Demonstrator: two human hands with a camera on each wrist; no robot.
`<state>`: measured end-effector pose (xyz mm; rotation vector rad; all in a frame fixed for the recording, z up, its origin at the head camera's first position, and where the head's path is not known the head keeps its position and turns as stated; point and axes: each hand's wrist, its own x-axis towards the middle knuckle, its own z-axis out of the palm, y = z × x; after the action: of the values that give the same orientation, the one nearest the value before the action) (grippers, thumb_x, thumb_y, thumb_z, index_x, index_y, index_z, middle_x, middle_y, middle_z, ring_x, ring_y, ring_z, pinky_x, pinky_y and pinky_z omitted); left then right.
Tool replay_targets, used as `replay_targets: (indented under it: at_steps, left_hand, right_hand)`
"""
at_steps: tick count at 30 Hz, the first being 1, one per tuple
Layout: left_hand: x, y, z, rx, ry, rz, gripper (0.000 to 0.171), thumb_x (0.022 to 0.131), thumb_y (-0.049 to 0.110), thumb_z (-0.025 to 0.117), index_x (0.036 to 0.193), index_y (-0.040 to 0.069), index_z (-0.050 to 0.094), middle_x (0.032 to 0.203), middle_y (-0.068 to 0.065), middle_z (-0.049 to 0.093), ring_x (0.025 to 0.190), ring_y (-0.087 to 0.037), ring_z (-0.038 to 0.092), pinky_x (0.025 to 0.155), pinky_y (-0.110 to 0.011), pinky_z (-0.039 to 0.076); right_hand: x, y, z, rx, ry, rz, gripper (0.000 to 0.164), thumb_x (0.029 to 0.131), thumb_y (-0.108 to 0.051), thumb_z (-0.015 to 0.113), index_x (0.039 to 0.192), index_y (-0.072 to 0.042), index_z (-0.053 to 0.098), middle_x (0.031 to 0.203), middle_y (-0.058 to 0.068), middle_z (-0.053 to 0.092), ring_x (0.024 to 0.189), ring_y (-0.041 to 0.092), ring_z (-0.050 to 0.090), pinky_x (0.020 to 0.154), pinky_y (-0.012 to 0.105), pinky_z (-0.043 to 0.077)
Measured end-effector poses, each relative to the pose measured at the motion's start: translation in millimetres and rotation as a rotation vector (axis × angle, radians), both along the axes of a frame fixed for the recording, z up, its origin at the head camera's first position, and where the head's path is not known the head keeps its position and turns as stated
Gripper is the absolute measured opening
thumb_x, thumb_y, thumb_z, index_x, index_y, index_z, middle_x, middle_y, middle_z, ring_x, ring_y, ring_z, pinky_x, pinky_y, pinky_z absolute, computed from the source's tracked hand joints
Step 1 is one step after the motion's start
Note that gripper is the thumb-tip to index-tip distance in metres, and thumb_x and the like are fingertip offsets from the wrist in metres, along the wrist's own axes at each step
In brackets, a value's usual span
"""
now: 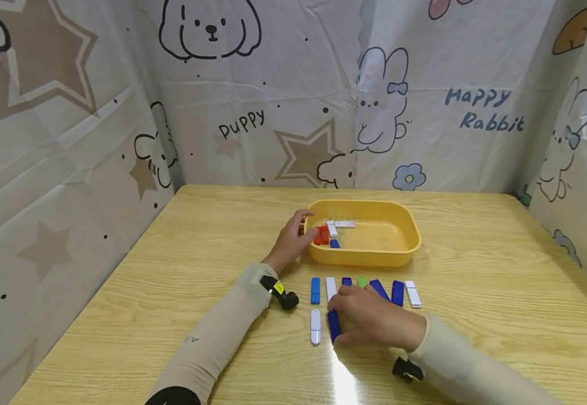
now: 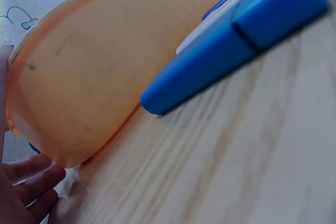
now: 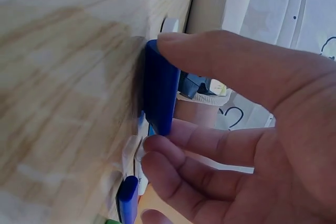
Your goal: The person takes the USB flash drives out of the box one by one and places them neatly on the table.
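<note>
My right hand (image 1: 374, 318) pinches a dark blue USB stick (image 1: 334, 326) by its two ends, thumb at the near end and fingers at the far end. The right wrist view shows that dark blue stick (image 3: 160, 87) low at the tabletop. To its left lies a white USB stick (image 1: 316, 327). My left hand (image 1: 290, 239) holds the left end of a yellow plastic tub (image 1: 359, 257), thumb over the rim. Its fingers (image 2: 39, 184) are by the tub's lower corner in the left wrist view. Inside the tub are red sticks (image 1: 325, 235), white ones (image 1: 345, 224) and a blue one (image 1: 335, 244).
A row of USB sticks lies in front of the tub: a lighter blue one (image 1: 315, 291) at the left end, a white one (image 1: 412, 294) at the right end, several others between, partly behind my right hand. Printed curtains (image 1: 273, 84) hang behind the wooden table (image 1: 212, 242).
</note>
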<state>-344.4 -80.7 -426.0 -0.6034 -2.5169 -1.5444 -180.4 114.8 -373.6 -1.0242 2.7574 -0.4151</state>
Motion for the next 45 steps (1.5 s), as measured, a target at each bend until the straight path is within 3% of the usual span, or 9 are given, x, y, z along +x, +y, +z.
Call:
replay_targets:
  at_steps: [26,45]
  left_hand:
    - [-0.5,0.9,-1.2,-0.006,0.008,0.007,0.043,0.096,0.027,0.054,0.137,0.018,0.043,0.139,-0.005,0.045,0.12,-0.022,0.048,0.103,-0.039,0.041]
    - [-0.9,0.6,-2.0,-0.003,0.017,0.005,0.042,0.096,0.025,0.054,0.136,0.019,0.043,0.136,-0.007,0.047,0.117,-0.023,0.049,0.101,-0.04,0.043]
  right_hand:
    - [-0.5,-1.8,-3.1,0.041,-0.047,-0.06,0.049,0.071,-0.038,0.084,0.11,-0.013,0.066,0.106,-0.001,0.061,0.095,0.014,0.053,0.081,0.037,0.041]
    - [-0.9,-3.6,-4.5,0.058,-0.029,-0.074,0.054,0.07,-0.042,0.084,0.111,-0.012,0.066,0.11,0.001,0.062,0.099,0.016,0.055,0.081,0.037,0.042]
